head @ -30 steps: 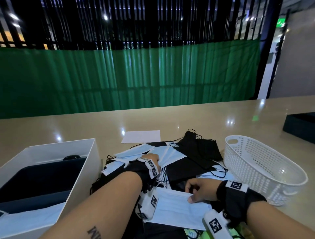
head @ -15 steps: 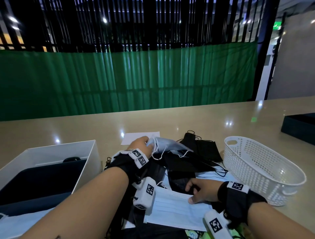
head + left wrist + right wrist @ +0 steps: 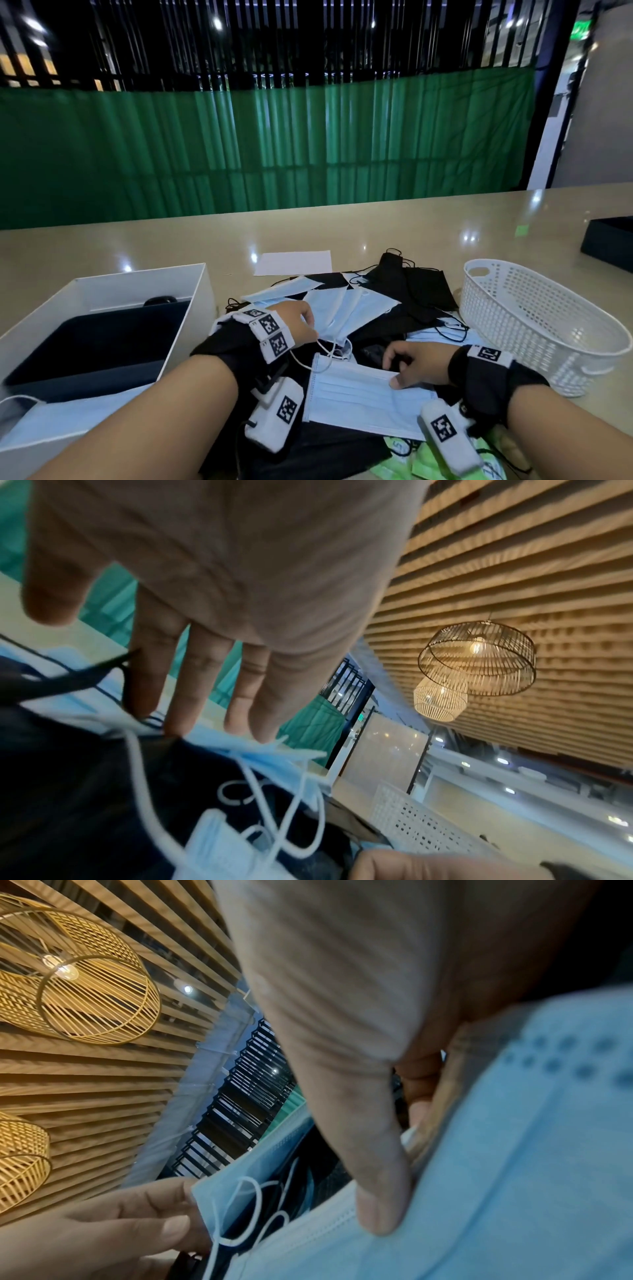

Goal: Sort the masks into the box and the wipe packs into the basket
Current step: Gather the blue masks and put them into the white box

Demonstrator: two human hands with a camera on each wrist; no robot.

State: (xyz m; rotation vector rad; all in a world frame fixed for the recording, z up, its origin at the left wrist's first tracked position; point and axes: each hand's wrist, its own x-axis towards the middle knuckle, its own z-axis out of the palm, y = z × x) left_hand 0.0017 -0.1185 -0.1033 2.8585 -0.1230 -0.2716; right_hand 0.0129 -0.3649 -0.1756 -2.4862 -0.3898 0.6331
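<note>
A heap of blue and black masks lies between a white box on the left and a white basket on the right. My left hand is flat, its straight fingers touching a fan of blue masks. My right hand pinches the top edge of one blue mask lying at the front of the heap; the thumb presses on top. Green wipe packs peek out beneath that mask, mostly hidden.
The box holds a dark insert and a blue mask at its near end. A white paper sheet lies behind the heap. A dark tray sits at the far right. Nothing shows inside the basket.
Half a second ago my left hand held a bunch of blue masks raised over the heap; now they lie fanned on it under my fingertips. The right hand has stayed on its mask.
</note>
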